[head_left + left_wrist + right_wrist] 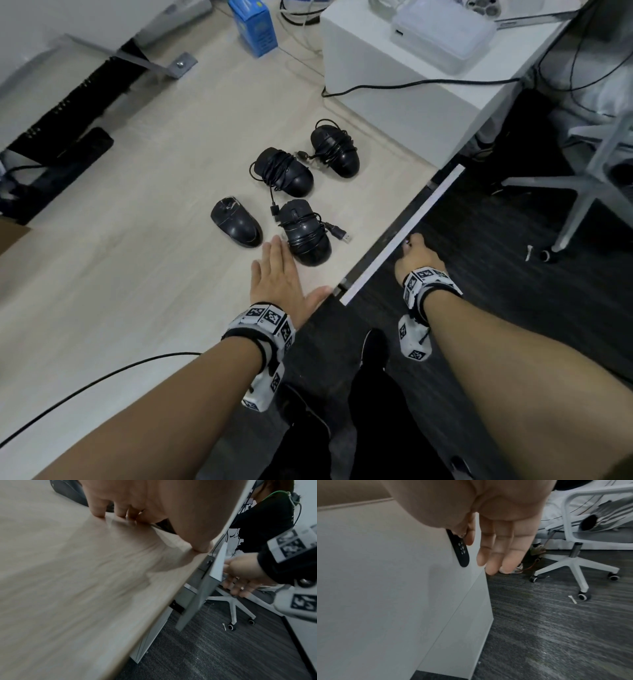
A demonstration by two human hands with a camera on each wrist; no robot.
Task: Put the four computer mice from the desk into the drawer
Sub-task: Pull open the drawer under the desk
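Four black mice (three cord-wrapped) are lying together on the counter. The left hand is resting flat beside the nearest mouse, fingers straight. The right hand is reaching the drawer front, fingers nearly straight; whether they are gripping, I cannot tell.

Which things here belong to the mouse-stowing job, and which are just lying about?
Job: far-right mouse, middle mouse, left mouse, nearest mouse, drawer front held by the right hand, left hand flat on the desk.
Lying about: blue box, translucent case, white office chair, loose black cable.
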